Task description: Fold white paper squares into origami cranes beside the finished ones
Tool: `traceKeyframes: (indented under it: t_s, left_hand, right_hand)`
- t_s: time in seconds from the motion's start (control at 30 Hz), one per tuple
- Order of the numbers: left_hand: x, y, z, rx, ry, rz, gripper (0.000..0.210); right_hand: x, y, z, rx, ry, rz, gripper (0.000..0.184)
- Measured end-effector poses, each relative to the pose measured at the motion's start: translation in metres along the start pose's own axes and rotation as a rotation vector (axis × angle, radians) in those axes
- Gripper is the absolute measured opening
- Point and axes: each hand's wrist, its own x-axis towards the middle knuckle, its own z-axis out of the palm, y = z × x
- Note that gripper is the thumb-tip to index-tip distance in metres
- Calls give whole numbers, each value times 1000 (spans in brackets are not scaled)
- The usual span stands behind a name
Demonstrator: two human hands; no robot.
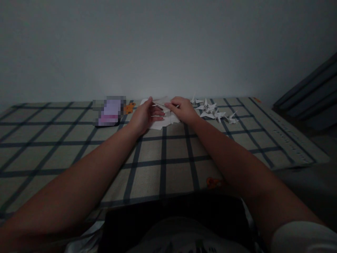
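Observation:
Between my two hands is a small folded piece of white paper (159,104), held a little above the table. My left hand (146,114) pinches its left end between thumb and forefinger, the other fingers curled loosely below. Fingers and thumb of my right hand (181,108) close on the paper's right side. Under both hands lie loose white paper sheets (157,125), partly covered by the hands. Several white folded paper cranes (208,111) sit in a cluster just right of my right hand.
A phone (111,111), its screen blurred out, lies to the left. The table wears a checked cloth (150,153) with small orange figures on it. Behind the table rises a plain wall (168,49); a dark curtain-like fabric (310,91) hangs at the right.

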Motion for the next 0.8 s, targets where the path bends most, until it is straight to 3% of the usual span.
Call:
traceKeyframes:
  t_s: [0.2,0.33,0.5,0.8]
  left_hand:
    - [-5,-5,-2,92,-72,126,43]
    - [-9,-8,-3,189,-124,172,47]
    - [-8,-9,-2,157,-131,170,39]
    - [-8,-12,-1,193,-51,137,34]
  right_hand:
    - [0,4,3,38,-1,-75,10]
    - [0,7,3,45,-36,-69,19]
    - [0,3,1,18,-4,-55,14]
    - [-2,-4,-3,-55,-44,-17,29]
